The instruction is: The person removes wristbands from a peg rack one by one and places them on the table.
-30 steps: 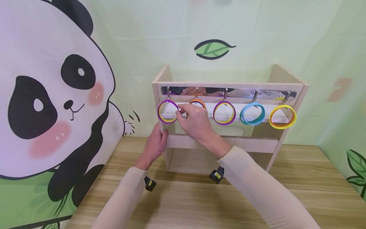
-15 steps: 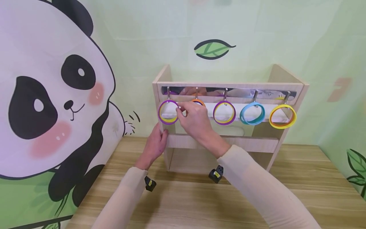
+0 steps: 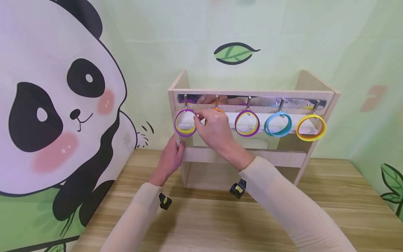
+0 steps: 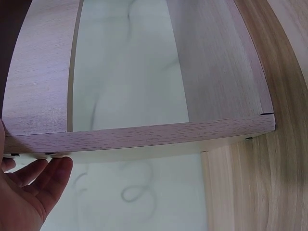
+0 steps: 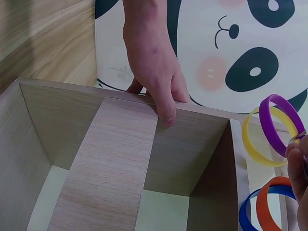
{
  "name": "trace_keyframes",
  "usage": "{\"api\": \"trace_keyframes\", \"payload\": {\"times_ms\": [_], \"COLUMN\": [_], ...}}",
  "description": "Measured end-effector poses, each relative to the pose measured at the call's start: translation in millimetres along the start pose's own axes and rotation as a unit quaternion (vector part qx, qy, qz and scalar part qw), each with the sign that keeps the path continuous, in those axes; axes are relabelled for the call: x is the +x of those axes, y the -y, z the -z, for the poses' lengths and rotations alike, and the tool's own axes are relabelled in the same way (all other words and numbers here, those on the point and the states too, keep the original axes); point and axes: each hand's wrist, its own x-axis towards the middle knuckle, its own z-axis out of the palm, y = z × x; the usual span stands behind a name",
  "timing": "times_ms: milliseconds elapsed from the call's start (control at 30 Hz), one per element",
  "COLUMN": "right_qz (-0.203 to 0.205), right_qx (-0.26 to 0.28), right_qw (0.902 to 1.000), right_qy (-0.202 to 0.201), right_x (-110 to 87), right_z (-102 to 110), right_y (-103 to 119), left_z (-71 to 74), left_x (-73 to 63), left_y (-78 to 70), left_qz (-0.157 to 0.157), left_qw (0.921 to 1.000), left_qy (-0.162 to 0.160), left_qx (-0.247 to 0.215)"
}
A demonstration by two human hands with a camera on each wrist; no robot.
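My right hand (image 3: 215,127) pinches the right edge of a purple ring (image 5: 264,120) between thumb and fingertips. That ring hangs at the leftmost hook of a metal hook strip (image 3: 264,102), with a yellow ring (image 5: 245,137) behind it. Below them in the right wrist view hang an orange ring (image 5: 263,207) and a blue ring (image 5: 244,211), mostly covered by my hand in the head view. My left hand (image 3: 170,157) grips the left side panel of the wooden rack (image 3: 274,156), thumb over the front edge, fingers against the outer face.
Further right hang a purple ring with yellow inside (image 3: 236,126), light blue rings (image 3: 267,126) and a yellow ring with orange (image 3: 324,130). The rack stands on a wood-grain table (image 3: 201,224). A panda-print wall (image 3: 126,105) rises close on the left.
My right hand has shifted very slightly up, and the pinched purple ring slightly to the right. The orange ring is more covered by the hand. My left hand stays on the side panel.
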Motion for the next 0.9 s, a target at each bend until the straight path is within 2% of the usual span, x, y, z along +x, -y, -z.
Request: {"api": "trace_keyframes", "payload": {"times_ms": [400,900], "right_qz": [0.001,0.01], "right_qx": [0.02,0.039], "right_qw": [0.9998,0.9992], "right_qy": [-0.007,-0.005], "right_x": [5.2,2.0], "right_z": [-0.8,3.8], "right_y": [-1.3,-5.2], "left_z": [0.5,1.6], "left_x": [0.0,-0.5], "left_y": [0.0,-0.8], "left_qz": [0.0,0.009], "left_qw": [1.0,0.9999], "left_qy": [0.002,0.008], "left_qx": [-0.003,-0.007]}}
